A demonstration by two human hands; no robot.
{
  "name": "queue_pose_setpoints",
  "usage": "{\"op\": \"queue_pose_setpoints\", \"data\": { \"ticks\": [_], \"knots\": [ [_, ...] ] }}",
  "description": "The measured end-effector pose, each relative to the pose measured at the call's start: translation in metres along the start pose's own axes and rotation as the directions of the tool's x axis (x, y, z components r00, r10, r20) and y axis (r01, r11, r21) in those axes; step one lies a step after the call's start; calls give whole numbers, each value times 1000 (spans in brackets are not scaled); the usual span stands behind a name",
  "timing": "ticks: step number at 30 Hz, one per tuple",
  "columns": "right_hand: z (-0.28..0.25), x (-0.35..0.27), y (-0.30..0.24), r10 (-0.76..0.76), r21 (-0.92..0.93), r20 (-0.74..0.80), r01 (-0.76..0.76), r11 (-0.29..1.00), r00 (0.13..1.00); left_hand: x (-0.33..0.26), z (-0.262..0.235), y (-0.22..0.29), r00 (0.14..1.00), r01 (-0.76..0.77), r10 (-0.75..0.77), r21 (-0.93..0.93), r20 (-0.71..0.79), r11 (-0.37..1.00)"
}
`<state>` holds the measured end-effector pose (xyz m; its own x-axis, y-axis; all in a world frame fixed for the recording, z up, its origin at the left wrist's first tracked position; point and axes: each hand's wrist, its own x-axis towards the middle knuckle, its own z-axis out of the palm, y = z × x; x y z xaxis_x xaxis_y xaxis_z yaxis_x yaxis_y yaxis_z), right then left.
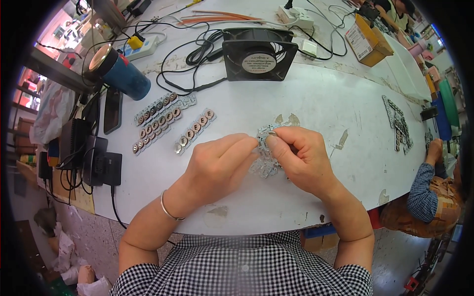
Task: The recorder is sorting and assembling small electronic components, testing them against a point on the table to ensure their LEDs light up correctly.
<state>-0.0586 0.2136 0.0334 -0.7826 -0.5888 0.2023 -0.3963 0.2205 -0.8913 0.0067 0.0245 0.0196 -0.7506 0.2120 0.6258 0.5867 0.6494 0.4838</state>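
Note:
My left hand [219, 165] and my right hand [306, 158] meet over a strip of small circuit boards [266, 169] on the white table. Thumb and forefinger of the right hand pinch a small round metal piece [272, 133] at the upper part of the strip. The left hand's fingertips are pressed together at the strip's left edge; what they grip is too small to make out. To the left lie several rows of little boards bearing round metal discs [195, 131], with more such rows [157, 116] beyond them.
A black fan [257, 37] stands at the back with cables around it. On the left are a blue tumbler [127, 78], a phone [113, 111] and black devices [101, 160]. More boards [397, 123] lie right, near another person's checked sleeve [423, 192]. A yellow carton [368, 42] stands behind.

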Motion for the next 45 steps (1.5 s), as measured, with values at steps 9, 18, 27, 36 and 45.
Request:
{"op": "queue_pose_setpoints", "data": {
  "ticks": [9, 18, 27, 36, 45],
  "knots": [
    [-13, -2, 1, 13, -191, 265, 39, 981, 964, -12, 4, -7, 957, 260, -236, -140, 166, 955],
    [-4, -3, 2, -121, -78, 162, 135, 988, 979, -1, -7, -2, 944, 251, -157, -327, 290, 911],
    [0, -2, 4, -177, -24, 281, 191, 981, 943, -1, -7, -1, 938, 212, -70, -404, 339, 890],
    [0, -3, -2, -106, -39, 380, 131, 991, 919, 0, -12, 3, 896, 292, -85, -435, 435, 852],
    [-2, -4, -5, -101, -86, 399, 146, 986, 912, 5, -16, 8, 821, 486, -224, -437, 525, 757]
  ]
}}
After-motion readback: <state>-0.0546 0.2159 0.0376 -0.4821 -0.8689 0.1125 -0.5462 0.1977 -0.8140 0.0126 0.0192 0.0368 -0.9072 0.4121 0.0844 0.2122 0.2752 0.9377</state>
